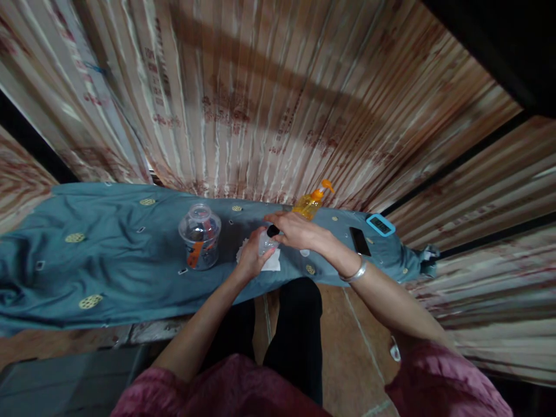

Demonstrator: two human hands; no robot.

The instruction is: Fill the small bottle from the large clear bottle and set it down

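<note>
My left hand (252, 255) is wrapped round a small clear bottle (266, 242) above the middle of the cloth. On top of the bottle is a black cap (273, 231), and the fingers of my right hand (300, 230) are closed on it from the right. Part of the bottle is hidden by my fingers. Beneath it lies a piece of white paper (272, 263). A small white round piece (304, 253) rests just under my right wrist. Behind my right hand stands a pump bottle (307, 205) with yellow liquid and an orange pump.
A clear plastic jar (202, 240) with an orange label stands to the left. At the right lie a dark phone (360, 241) and a blue-framed digital timer (381, 225). A green patterned cloth (125, 260) covers the narrow surface, with a pleated curtain (260, 104) behind.
</note>
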